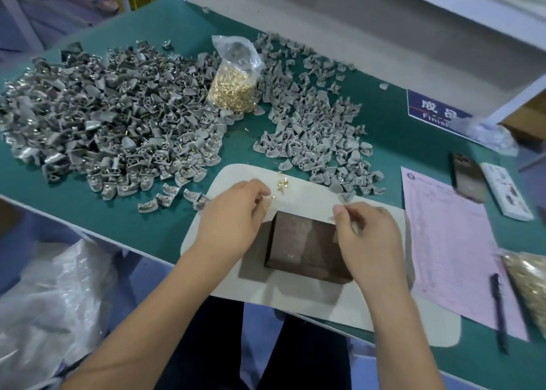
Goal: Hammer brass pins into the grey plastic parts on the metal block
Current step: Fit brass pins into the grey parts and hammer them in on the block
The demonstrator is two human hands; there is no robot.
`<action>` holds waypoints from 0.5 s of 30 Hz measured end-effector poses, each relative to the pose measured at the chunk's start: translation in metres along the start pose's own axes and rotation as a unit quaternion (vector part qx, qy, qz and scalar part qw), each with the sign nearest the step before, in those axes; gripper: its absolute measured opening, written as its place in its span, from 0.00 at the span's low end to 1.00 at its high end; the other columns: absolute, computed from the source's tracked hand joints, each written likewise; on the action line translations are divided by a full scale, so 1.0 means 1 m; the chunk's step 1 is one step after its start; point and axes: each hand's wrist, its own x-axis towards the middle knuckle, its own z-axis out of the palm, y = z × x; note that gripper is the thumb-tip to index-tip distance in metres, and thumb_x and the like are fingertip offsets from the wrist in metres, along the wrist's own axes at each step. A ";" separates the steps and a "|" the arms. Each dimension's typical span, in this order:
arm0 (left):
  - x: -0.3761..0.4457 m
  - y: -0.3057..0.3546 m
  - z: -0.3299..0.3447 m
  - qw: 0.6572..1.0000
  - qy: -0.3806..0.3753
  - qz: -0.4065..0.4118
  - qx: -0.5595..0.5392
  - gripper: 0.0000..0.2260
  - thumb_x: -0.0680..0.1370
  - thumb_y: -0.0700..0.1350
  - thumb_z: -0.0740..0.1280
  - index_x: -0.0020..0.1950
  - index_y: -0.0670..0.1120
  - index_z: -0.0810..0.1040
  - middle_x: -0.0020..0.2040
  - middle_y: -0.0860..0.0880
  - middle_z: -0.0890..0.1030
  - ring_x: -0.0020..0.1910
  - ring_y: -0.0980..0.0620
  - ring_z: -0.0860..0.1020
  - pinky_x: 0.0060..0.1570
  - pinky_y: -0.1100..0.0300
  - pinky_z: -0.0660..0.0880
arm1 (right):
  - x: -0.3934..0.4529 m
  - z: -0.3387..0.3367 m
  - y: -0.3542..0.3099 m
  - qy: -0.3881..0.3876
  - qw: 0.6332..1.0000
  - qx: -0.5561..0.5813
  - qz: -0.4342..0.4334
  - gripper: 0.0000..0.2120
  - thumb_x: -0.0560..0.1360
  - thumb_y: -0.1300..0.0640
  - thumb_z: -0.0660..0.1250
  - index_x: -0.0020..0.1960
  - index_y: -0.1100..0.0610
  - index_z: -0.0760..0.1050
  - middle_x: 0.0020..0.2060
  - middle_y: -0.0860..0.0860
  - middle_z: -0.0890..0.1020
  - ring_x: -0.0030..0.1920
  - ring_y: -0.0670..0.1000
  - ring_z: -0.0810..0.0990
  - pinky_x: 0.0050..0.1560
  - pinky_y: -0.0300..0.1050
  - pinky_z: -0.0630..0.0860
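A dark metal block [304, 242] stands on a white mat [295, 295] at the table's front edge; its top is bare. My left hand [236, 209] is just left of the block, fingertips together, pinching a brass pin [273, 196]. A few loose brass pins [282, 183] lie on the mat just beyond it. My right hand [366, 233] hovers over the block's right edge with curled fingers, and a small grey plastic part [331, 219] shows at its thumb tip. No hammer is in view.
A big heap of grey parts with pins [103, 118] covers the left of the green table; a looser heap [319, 132] lies right of a clear bag of pins [233, 88]. Pink form [452, 242], pen [499, 310], phone [468, 177] and another pin bag [529, 277] are at right.
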 end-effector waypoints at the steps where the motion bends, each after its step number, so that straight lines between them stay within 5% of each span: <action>1: 0.010 0.000 0.002 1.000 0.000 0.002 0.017 0.07 0.80 0.51 0.66 0.58 0.54 0.78 0.52 0.56 0.80 0.50 0.53 0.79 0.47 0.56 0.75 | 0.006 0.002 -0.003 0.001 1.000 0.017 0.007 0.11 0.80 0.47 0.64 0.52 0.51 0.83 0.46 0.48 0.83 0.50 0.49 0.77 0.49 0.44 0.70; 8: 0.040 0.001 0.011 0.995 -0.018 0.028 0.091 0.03 0.79 0.53 0.69 0.47 0.55 0.81 0.45 0.57 0.75 0.49 0.53 0.76 0.40 0.58 0.65 | 0.023 0.026 -0.021 -0.039 0.998 0.039 0.017 0.07 0.80 0.47 0.66 0.48 0.48 0.82 0.42 0.42 0.83 0.45 0.48 0.81 0.46 0.46 0.76; 15: 0.043 0.002 0.010 0.996 -0.023 0.053 0.068 0.10 0.78 0.56 0.69 0.57 0.54 0.77 0.53 0.56 0.78 0.54 0.54 0.76 0.47 0.56 0.72 | 0.018 0.044 -0.024 -0.042 0.997 -0.069 -0.006 0.10 0.81 0.43 0.62 0.47 0.45 0.79 0.39 0.43 0.83 0.37 0.49 0.73 0.31 0.37 0.61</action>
